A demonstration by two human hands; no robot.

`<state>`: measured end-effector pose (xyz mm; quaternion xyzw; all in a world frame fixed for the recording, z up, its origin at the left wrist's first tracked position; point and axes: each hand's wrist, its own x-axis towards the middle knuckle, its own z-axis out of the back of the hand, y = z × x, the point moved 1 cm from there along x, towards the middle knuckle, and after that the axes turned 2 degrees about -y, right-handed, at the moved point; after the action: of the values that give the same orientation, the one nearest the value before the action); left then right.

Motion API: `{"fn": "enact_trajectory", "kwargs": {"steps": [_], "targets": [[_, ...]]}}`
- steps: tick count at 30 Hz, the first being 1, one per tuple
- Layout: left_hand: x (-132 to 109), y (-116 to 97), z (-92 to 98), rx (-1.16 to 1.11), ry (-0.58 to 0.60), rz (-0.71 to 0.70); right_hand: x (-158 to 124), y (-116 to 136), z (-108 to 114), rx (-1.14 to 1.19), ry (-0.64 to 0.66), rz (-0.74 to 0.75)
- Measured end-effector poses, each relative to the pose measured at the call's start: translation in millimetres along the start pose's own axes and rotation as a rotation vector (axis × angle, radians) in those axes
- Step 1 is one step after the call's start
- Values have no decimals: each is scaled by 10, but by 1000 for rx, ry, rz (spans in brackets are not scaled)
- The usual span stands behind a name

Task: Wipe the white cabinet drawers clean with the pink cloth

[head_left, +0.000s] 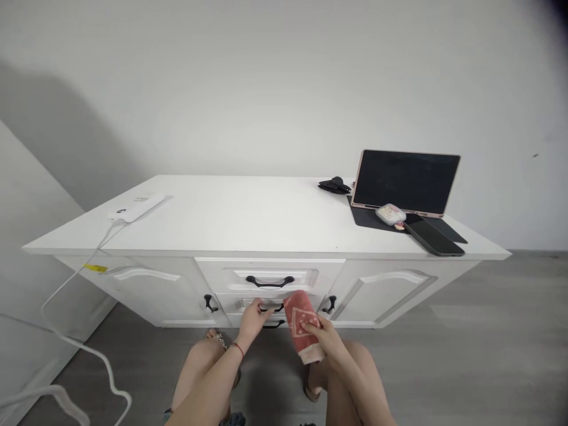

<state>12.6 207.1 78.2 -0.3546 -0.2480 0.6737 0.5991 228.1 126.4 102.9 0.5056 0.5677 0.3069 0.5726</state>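
Note:
My left hand (pixel 254 318) is at the black handle (pixel 277 308) of the middle drawer, its fingers curled at the handle's left end. In my right hand (pixel 326 337) is a folded red and white cloth (pixel 302 319), pinched by its right side with the thumb on top. The cloth hangs in front of the drawers and hides part of their right side. Above both hands, the top drawer (pixel 231 277) with its black handle (pixel 270 282) is closed. A lower black handle (pixel 274 324) shows just under my left hand.
On the white cabinet top (pixel 248 219) stand a tablet (pixel 406 180), a phone (pixel 432 235), a small case (pixel 390 214) and a black hair clip (pixel 335 186) at the right. A white power strip (pixel 138 207) with a cable (pixel 66 281) is at the left.

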Motion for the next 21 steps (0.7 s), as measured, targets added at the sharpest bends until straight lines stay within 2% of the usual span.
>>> {"fn": "enact_trajectory", "kwargs": {"steps": [3,5,7,14,17,21], "targets": [[-92,-27,-67,252,145,-143,19,36,-4,-45,-5,42],[-137,-16,-94,407,208,-148,15,76,-8,-58,21,47],[-154,3,-103,443,220,-111,-9,106,2,-74,30,41],[-125,59,-102,324,211,-93,-157,153,35,-33,36,32],[-151,73,-95,249,204,-96,-240,227,28,113,48,-22],[-263,108,-41,158,226,-106,-355,368,80,276,-8,-96]]}}
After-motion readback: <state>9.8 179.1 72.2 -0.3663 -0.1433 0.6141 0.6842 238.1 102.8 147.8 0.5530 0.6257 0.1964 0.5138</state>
